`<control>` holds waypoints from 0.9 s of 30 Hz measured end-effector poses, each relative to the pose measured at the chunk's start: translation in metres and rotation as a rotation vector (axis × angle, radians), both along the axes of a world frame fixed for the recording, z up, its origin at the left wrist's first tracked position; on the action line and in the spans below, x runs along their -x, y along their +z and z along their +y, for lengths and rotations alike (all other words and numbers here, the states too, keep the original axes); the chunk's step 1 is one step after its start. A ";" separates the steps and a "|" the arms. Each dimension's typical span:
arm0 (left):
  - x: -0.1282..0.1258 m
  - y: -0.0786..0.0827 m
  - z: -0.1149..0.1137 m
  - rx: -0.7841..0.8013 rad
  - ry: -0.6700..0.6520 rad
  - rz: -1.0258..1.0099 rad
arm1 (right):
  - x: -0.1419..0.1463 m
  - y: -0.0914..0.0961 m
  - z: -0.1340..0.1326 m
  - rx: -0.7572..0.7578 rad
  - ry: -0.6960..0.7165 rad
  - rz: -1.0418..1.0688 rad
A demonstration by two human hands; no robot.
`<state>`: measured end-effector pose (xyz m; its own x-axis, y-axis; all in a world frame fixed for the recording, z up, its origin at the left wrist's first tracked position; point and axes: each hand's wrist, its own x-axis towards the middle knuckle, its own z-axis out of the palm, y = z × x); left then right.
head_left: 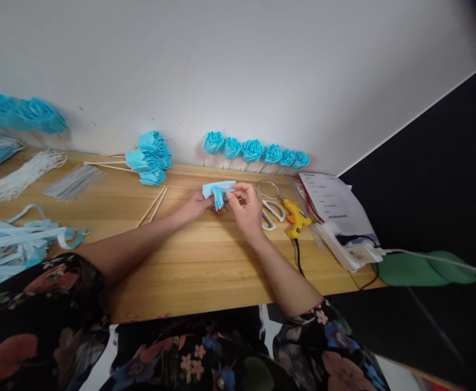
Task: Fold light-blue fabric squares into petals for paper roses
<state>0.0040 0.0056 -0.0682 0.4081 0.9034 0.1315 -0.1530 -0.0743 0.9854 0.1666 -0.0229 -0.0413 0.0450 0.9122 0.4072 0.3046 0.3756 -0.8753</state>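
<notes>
Between my two hands, above the middle of the table, is a stack of light blue pleated fabric (218, 192), its layers fanned and bent downward at the centre. My left hand (198, 205) grips its left lower side, fingers partly hidden behind it. My right hand (246, 206) pinches the right side with thumb and fingers closed. Just right of that hand lie scissors (274, 212) with white and grey handles. Beyond them a yellow glue gun (296, 218) rests on its side, its black cord running toward the front edge.
Blue fabric roses (252, 151) on sticks lean along the wall, with more roses (150, 157) lying left. Two wooden sticks (153, 206), wire strips (75, 181), white cords (22, 176) and blue scraps (22, 244) lie leftward. A power strip (346, 247) and printed paper (336, 203) sit right.
</notes>
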 end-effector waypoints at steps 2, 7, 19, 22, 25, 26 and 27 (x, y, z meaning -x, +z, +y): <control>0.001 0.001 0.000 -0.019 -0.023 0.016 | 0.000 -0.003 0.003 0.004 -0.025 0.040; 0.001 0.008 -0.002 -0.025 -0.032 0.045 | 0.000 -0.006 0.007 0.027 -0.061 0.083; 0.005 0.004 -0.002 -0.018 -0.049 0.057 | -0.005 0.005 0.004 -0.216 -0.131 -0.146; 0.004 0.005 -0.002 -0.005 -0.045 0.030 | -0.005 0.005 0.003 -0.216 -0.122 -0.181; 0.003 0.004 -0.001 -0.009 -0.059 -0.002 | -0.006 0.003 0.005 -0.196 -0.127 -0.200; 0.003 0.004 -0.001 -0.012 -0.065 -0.010 | -0.006 0.002 0.005 -0.187 -0.131 -0.196; 0.003 0.003 -0.001 -0.012 -0.071 -0.014 | -0.005 0.001 0.005 -0.175 -0.134 -0.180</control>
<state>0.0008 0.0050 -0.0650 0.4690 0.8707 0.1483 -0.1721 -0.0746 0.9823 0.1718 -0.0174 -0.0400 0.0730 0.8182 0.5703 0.5066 0.4621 -0.7279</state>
